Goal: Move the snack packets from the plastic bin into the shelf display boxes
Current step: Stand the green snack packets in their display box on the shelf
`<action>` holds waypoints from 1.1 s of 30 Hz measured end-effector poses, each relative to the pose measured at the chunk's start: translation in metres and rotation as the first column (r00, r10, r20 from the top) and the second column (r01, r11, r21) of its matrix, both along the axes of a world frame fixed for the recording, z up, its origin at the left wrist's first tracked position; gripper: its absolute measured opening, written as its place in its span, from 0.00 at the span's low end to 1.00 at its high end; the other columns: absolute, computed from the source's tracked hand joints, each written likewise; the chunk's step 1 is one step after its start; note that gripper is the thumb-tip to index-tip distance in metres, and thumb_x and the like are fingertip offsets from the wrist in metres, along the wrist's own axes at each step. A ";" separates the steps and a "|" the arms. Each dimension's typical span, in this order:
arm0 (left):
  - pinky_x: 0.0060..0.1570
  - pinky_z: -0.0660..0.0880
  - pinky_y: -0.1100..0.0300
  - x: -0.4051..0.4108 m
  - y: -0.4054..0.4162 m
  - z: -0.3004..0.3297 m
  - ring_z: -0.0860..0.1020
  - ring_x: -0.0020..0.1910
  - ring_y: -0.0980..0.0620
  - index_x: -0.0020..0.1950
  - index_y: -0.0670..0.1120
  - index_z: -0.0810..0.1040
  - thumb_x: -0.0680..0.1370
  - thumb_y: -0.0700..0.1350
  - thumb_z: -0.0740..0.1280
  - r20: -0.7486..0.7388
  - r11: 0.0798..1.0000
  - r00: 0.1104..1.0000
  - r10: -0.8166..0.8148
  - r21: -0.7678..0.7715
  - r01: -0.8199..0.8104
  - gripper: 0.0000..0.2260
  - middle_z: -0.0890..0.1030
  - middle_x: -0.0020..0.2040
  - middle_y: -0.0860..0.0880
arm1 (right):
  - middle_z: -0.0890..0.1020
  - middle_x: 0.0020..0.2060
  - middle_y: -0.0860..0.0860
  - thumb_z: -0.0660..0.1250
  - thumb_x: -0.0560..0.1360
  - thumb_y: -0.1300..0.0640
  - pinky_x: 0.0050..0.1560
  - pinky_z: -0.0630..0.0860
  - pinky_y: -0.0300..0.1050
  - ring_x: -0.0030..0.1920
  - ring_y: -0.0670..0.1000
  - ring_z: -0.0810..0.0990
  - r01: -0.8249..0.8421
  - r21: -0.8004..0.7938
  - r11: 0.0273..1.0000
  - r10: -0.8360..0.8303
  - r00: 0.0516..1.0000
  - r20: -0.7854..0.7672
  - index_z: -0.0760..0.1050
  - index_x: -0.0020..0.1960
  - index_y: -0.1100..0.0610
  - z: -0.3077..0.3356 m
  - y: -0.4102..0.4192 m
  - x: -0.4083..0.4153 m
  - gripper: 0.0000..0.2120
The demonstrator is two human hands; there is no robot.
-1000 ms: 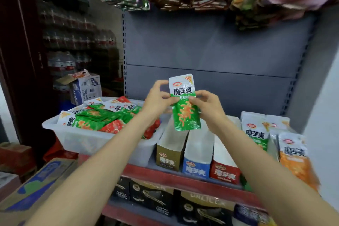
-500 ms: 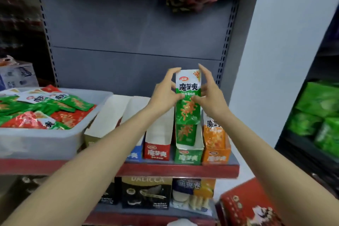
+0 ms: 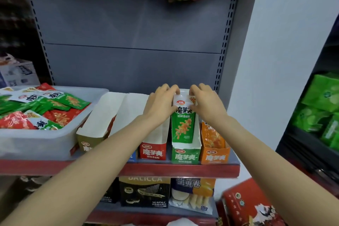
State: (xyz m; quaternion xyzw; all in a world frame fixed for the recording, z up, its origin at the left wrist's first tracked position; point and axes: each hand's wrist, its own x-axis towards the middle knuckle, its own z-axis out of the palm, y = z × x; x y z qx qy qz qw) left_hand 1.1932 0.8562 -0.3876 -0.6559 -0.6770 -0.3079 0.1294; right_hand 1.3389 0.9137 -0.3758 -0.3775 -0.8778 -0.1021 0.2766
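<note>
A green snack packet (image 3: 183,124) stands upright inside the green display box (image 3: 185,154) on the red-edged shelf. My left hand (image 3: 160,104) grips its top left corner and my right hand (image 3: 206,103) grips its top right corner. To the left stand a red display box (image 3: 153,151), a blue one mostly hidden behind my left arm, and a gold one (image 3: 86,143). An orange display box (image 3: 215,155) with orange packets sits on the right. The translucent plastic bin (image 3: 36,143) at the far left holds several green and red packets (image 3: 55,108).
The shelf's red front edge (image 3: 165,169) runs across the view. Below it stand black wafer boxes (image 3: 145,191) and an egg-roll pack (image 3: 192,196). A red carton (image 3: 251,205) lies at the lower right. Green packs (image 3: 321,108) fill a rack on the right. Bags hang overhead.
Both hands carried the green packet from above the bin rightward, then lowered it into the green display box. The view swung right with them.
</note>
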 end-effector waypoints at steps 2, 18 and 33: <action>0.52 0.68 0.54 0.000 0.002 -0.001 0.73 0.56 0.48 0.59 0.50 0.69 0.73 0.44 0.70 -0.037 1.000 0.999 0.026 0.009 -0.025 0.17 0.72 0.55 0.49 | 0.74 0.52 0.55 0.70 0.73 0.57 0.50 0.72 0.52 0.54 0.57 0.72 0.013 -0.006 1.000 -0.013 1.000 0.024 0.69 0.57 0.58 -0.001 0.000 0.000 0.16; 0.52 0.74 0.51 -0.110 -0.078 0.019 0.75 0.52 0.48 0.54 0.47 0.77 0.75 0.43 0.66 0.179 0.978 0.966 0.188 0.059 -0.201 0.08 0.77 0.51 0.49 | 0.79 0.51 0.53 0.65 0.75 0.59 0.51 0.71 0.40 0.51 0.51 0.77 -0.364 -0.254 0.896 0.287 0.911 -0.295 0.76 0.55 0.57 0.010 -0.053 -0.113 0.09; 0.61 0.67 0.58 -0.335 -0.169 0.015 0.72 0.66 0.45 0.70 0.39 0.68 0.75 0.50 0.70 0.150 0.805 0.824 0.546 -0.367 -0.467 0.28 0.71 0.70 0.43 | 0.69 0.67 0.61 0.64 0.78 0.54 0.58 0.68 0.44 0.65 0.58 0.71 -0.379 -0.625 0.683 0.402 0.909 -0.112 0.53 0.74 0.61 0.004 -0.086 -0.349 0.31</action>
